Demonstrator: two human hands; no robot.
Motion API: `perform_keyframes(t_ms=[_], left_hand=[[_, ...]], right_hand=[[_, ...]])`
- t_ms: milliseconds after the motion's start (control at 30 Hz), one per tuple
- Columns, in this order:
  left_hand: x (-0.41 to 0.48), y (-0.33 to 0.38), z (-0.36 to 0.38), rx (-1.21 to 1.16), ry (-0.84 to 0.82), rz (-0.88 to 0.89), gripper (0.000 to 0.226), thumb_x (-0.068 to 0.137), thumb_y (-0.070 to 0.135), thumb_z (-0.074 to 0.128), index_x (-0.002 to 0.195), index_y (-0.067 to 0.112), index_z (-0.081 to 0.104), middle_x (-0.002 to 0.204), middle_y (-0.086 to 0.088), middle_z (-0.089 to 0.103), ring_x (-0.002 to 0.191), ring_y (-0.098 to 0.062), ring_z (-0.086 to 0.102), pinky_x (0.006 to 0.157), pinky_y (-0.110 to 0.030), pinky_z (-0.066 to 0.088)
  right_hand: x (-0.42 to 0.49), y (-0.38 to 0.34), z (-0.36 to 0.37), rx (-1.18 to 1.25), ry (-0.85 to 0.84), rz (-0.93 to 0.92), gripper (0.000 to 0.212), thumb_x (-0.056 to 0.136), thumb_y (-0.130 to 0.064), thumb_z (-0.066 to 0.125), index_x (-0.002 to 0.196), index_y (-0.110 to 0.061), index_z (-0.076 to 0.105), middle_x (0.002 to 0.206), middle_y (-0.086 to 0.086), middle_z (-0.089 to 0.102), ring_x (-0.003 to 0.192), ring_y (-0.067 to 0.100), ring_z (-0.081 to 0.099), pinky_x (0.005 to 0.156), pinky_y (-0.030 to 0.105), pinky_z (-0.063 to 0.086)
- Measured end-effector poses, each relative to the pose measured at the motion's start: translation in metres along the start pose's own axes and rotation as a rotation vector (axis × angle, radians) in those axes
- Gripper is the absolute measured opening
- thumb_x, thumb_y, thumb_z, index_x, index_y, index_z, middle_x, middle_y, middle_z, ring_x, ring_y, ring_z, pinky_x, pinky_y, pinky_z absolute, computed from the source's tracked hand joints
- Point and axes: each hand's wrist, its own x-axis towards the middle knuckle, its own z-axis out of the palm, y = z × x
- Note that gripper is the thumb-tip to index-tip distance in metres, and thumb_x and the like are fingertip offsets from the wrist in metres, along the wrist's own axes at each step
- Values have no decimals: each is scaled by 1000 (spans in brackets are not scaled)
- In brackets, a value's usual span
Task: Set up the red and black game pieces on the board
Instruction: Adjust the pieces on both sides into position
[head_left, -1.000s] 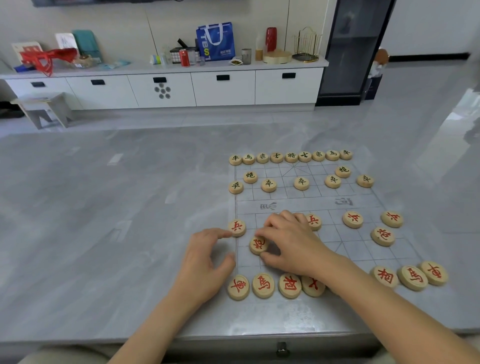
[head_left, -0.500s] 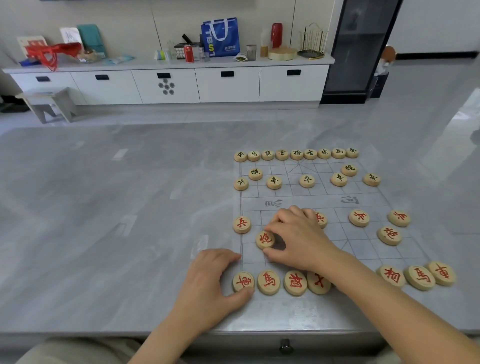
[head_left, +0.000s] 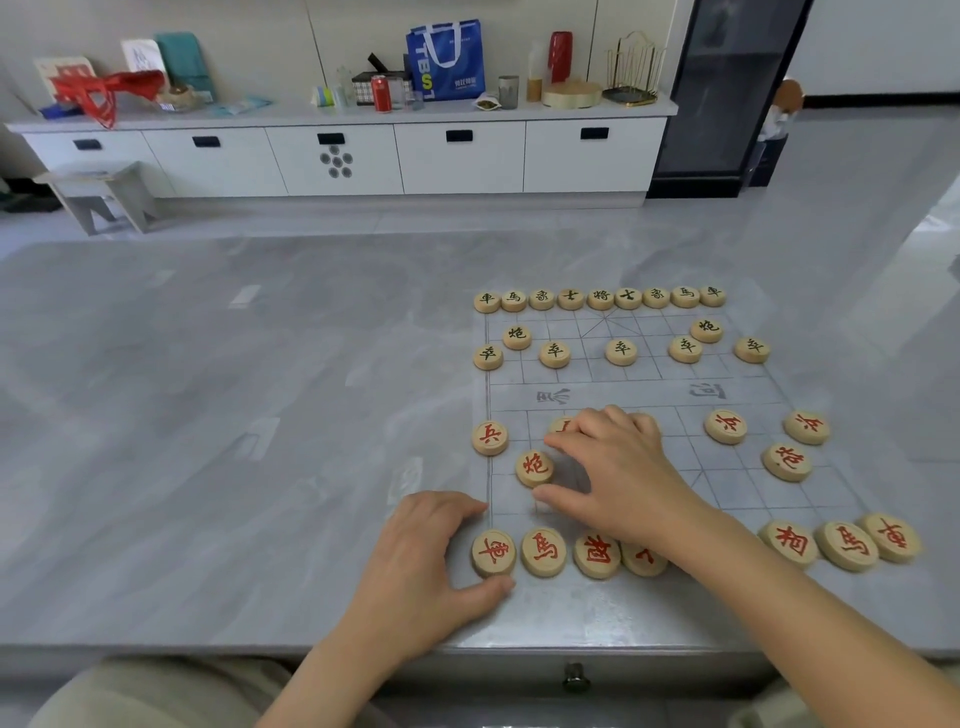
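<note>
The thin printed board (head_left: 737, 483) lies on the right of the grey table. Black-lettered pieces (head_left: 600, 299) fill the far row, with cannons and soldiers in front of them. Red-lettered pieces line the near row (head_left: 544, 552) and the near half. My left hand (head_left: 415, 566) rests on the table at the board's near left corner, thumb against the red chariot piece (head_left: 492, 552), fingers loosely curled beyond it. My right hand (head_left: 618, 467) lies over the board, index finger and thumb either side of the left red cannon (head_left: 534, 467). It partly hides a red soldier (head_left: 561, 426) and near-row pieces.
The grey table (head_left: 234, 441) stretches left of the board; its front edge has a small drawer knob (head_left: 575, 675). Behind stands a white cabinet (head_left: 457, 156) with a blue bag (head_left: 445, 60) and a red can (head_left: 382, 93), and a small stool (head_left: 98, 192) on the left.
My left hand drew back from the leftmost red soldier to the red chariot at the near corner. My right hand stayed at the left red cannon, its fingers now looser beside it.
</note>
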Motion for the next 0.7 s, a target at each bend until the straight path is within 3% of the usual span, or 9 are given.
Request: perform_keyframes(t_ms=[133,267,500,700], left_hand=[[-5,1,-2,-46,-5,12,60,69,50,61,126,37,49,111,33,44,110,5,42,96,-15,36],[-5,-1,1,-36,-55,39,53,73,40,60,125,43,48,107,25,54,108,-1,47,96,-25,39],[-1,2,3,-12,-4,23,54,71,55,59,119,30,60,104,16,61,99,-6,54,92,-29,43],[-2,3,7,89,18,-7,61,65,66,59,112,28,64,102,12,60,96,-9,52,88,-28,37]], right_hand=[[-23,-7,-8,123,-24,-47,73,67,-74,25,123,-38,54,101,-23,38,100,2,29,87,26,15],[-40,-16,-9,147,-146,-118,66,70,-68,35,128,-39,48,101,-24,32,100,-1,25,93,26,18],[-47,-23,-2,94,-140,-104,44,84,-51,51,126,-37,49,109,-15,37,107,8,30,93,28,19],[-49,-22,5,101,-112,-51,54,73,-66,39,117,-37,52,106,-16,38,103,7,30,86,28,18]])
